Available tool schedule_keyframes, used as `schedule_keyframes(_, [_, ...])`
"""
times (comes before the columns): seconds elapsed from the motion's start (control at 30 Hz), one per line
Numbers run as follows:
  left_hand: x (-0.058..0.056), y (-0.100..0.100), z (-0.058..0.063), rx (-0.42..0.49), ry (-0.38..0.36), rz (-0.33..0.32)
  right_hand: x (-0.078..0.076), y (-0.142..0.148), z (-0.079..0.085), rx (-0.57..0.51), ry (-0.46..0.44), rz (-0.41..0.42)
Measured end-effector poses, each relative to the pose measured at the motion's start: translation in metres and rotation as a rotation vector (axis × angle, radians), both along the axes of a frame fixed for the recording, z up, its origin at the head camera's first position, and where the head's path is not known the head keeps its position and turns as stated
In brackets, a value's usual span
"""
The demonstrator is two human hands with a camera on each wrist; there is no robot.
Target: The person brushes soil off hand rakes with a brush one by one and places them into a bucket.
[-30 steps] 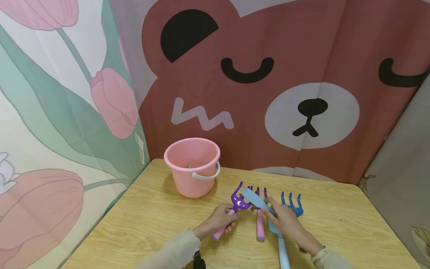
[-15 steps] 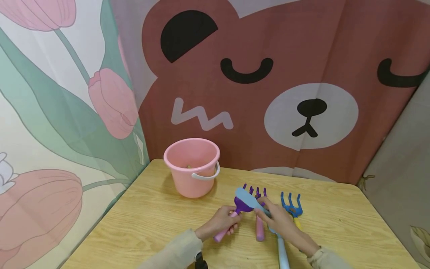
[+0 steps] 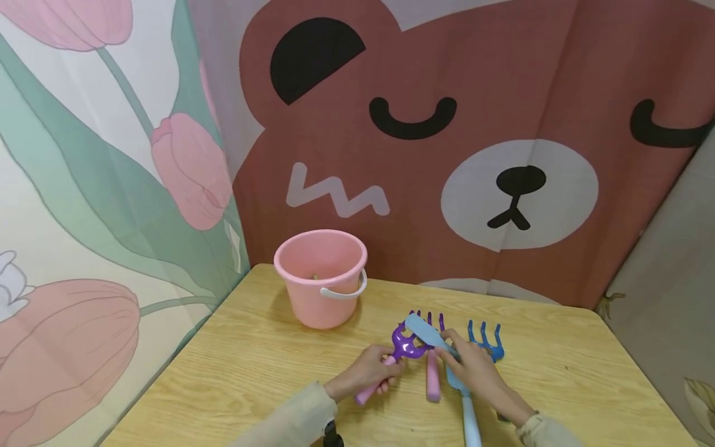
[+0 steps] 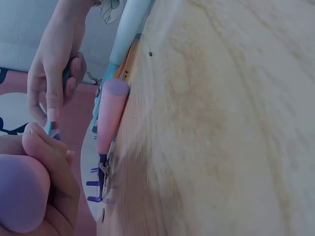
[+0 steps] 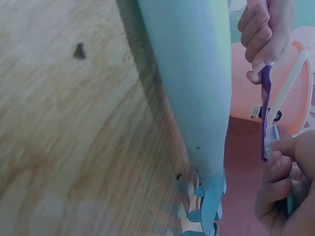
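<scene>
My left hand grips the pink handle of a purple toy hand rake, its tines angled up and away. In the left wrist view, the round handle end pokes from the curled fingers. With thumb and fingers, my right hand holds a light blue flat-headed brush over the purple tines. Pale material, apparently bristles, meets the rake in the right wrist view; the brush's underside is mostly hidden. Below the hands, another pink-handled purple rake lies on the table.
A light blue tool lies under my right hand, its head partly hidden. Beside it is a blue rake, mostly covered at the handle. A pink bucket with a white handle stands at the back left of the wooden table.
The left hand has turned the purple rake back and forth and lowered its head slightly. The brush shifted left across the rake, then back right.
</scene>
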State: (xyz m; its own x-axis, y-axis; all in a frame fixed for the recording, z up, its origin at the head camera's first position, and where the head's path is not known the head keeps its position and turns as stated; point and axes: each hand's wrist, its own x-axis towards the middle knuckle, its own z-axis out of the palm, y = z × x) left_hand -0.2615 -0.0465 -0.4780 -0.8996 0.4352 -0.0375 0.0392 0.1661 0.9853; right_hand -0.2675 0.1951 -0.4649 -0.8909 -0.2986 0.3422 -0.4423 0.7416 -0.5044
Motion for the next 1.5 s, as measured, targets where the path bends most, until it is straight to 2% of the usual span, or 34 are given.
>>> schedule_keyframes(0.3, [-0.006,-0.004,0.006,-0.004,0.029,0.031,0.003,0.003,0.001,-0.108,0.123,0.041])
schedule_keyframes(0.57, [-0.011,-0.011,0.019,-0.001,0.032,0.052,0.008,0.006,-0.001,-0.107,0.186,0.062])
schedule_keyframes(0.73, [-0.013,-0.015,0.024,-0.052,0.050,0.075,0.011,0.007,0.001,-0.108,0.180,0.078])
schedule_keyframes(1.0, [-0.020,-0.020,0.039,-0.175,0.192,0.130,0.016,0.009,0.006,-0.105,0.203,0.100])
schedule_keyframes(1.27, [-0.028,-0.022,0.056,-0.200,0.185,0.138,0.018,0.018,0.007,-0.065,0.168,0.120])
schedule_keyframes(1.5, [-0.030,-0.023,0.072,-0.173,0.183,0.123,0.017,0.023,0.008,-0.028,0.103,0.090])
